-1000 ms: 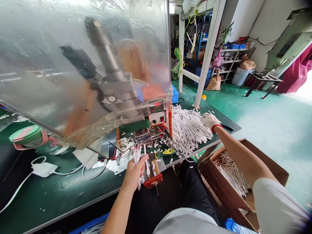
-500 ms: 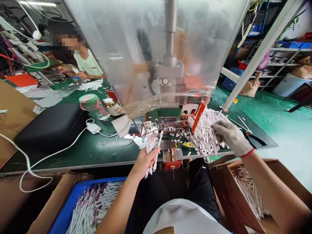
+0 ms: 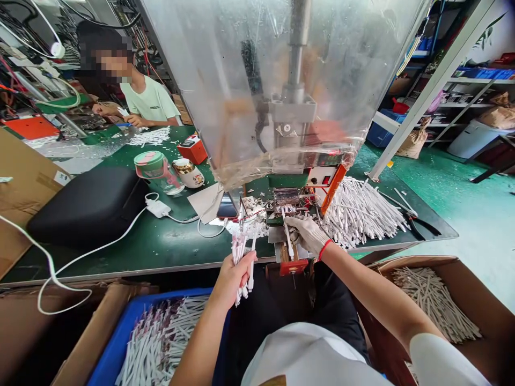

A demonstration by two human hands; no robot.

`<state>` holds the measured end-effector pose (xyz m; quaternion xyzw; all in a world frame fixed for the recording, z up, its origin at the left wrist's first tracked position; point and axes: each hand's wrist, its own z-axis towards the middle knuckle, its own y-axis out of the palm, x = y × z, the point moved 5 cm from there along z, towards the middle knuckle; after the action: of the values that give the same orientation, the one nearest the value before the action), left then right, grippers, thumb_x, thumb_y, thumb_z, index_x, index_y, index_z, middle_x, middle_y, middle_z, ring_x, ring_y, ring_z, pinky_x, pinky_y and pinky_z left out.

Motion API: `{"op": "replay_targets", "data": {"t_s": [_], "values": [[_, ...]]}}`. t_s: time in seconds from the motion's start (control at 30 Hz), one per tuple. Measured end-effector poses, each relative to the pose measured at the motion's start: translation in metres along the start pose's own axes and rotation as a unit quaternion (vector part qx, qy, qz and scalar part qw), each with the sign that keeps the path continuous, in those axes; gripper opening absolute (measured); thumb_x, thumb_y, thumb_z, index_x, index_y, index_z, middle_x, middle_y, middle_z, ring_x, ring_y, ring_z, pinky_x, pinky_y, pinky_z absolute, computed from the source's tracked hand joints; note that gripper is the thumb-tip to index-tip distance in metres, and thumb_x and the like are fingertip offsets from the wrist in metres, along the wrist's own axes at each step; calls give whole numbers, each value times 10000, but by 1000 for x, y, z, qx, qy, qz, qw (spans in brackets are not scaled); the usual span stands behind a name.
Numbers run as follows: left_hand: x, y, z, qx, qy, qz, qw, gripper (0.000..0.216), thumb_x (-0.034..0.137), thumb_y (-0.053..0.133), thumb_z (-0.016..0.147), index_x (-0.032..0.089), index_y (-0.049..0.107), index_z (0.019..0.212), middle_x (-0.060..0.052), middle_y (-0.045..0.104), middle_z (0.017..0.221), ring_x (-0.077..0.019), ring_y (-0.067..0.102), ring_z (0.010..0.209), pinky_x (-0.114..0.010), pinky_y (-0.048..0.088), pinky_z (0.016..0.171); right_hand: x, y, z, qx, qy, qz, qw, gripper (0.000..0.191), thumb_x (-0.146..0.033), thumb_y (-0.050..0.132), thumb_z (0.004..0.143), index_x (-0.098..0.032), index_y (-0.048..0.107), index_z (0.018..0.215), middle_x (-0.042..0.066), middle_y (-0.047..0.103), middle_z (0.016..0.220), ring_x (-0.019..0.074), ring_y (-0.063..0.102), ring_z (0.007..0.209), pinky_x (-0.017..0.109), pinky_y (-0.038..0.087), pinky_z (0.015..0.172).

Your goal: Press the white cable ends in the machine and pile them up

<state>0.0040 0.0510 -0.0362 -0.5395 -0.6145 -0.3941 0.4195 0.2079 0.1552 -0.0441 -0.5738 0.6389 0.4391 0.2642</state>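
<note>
My bare left hand (image 3: 231,276) is closed around a bundle of white sticks (image 3: 241,257), held upright at the front edge of the green table (image 3: 161,246). My gloved right hand (image 3: 308,233) pinches one white stick (image 3: 286,236) and rests it on the small press fixture (image 3: 287,206) under the machine's clear plastic guard (image 3: 281,80). A large pile of white sticks (image 3: 358,212) lies on the table just right of the fixture.
A blue bin (image 3: 120,343) of sticks sits lower left, a cardboard box (image 3: 450,268) of sticks lower right. A black case (image 3: 86,206), a white charger with cable (image 3: 156,208), cups and black pliers (image 3: 418,228) lie on the table. Another person (image 3: 139,99) works at the far left.
My right hand came from the stick pile leftward to the fixture with one stick. My left hand with its bundle dropped slightly toward me. The view swung left.
</note>
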Motion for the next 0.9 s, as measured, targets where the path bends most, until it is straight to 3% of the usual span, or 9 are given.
{"op": "replay_targets", "data": {"t_s": [0.23, 0.4, 0.57, 0.67, 0.8, 0.9], "values": [[-4, -1, 0, 2, 2, -1, 1000, 374, 526, 703, 776, 164, 641, 699, 95, 350, 345, -62, 271, 334, -197, 206, 387, -2, 0, 1, 29, 12, 45, 998, 219, -241, 754, 766, -180, 545, 740, -66, 474, 491, 66, 434, 341, 179, 340, 310], [-1, 4, 1, -16, 5, 13, 1000, 382, 539, 692, 780, 168, 643, 702, 96, 355, 359, -63, 273, 337, -202, 213, 394, 0, 1, 6, 11, 8, 45, 999, 245, -262, 757, 766, -182, 527, 749, -62, 487, 522, 62, 450, 363, 169, 334, 319], [12, 7, 2, -60, 18, 64, 996, 391, 544, 721, 737, 174, 622, 656, 86, 380, 400, -59, 298, 345, -199, 200, 389, -20, -7, -9, -28, -51, -71, 996, 338, -426, 771, 778, -196, 524, 794, -42, 560, 569, 82, 483, 388, 190, 359, 344], [24, 12, 3, -131, 28, 107, 985, 368, 515, 725, 745, 183, 621, 626, 77, 382, 397, -71, 314, 353, -209, 208, 382, -49, -5, -37, -118, -120, -250, 953, 352, -532, 672, 861, -184, 616, 867, -7, 634, 660, 94, 521, 429, 204, 396, 383], [39, 25, 4, -230, 24, 145, 962, 339, 483, 762, 715, 188, 644, 598, 58, 404, 409, -84, 325, 374, -225, 216, 381, -66, 7, -78, -248, -129, -395, 875, 290, -457, 664, 875, -171, 705, 876, -1, 639, 684, 98, 557, 514, 179, 396, 430], [41, 36, 3, -270, 1, 155, 950, 329, 466, 785, 693, 187, 648, 586, 45, 421, 427, -89, 326, 395, -233, 220, 394, -63, 11, -96, -272, -110, -372, 880, 257, -400, 635, 879, -157, 685, 813, -8, 620, 651, 85, 528, 494, 171, 381, 426]]}}
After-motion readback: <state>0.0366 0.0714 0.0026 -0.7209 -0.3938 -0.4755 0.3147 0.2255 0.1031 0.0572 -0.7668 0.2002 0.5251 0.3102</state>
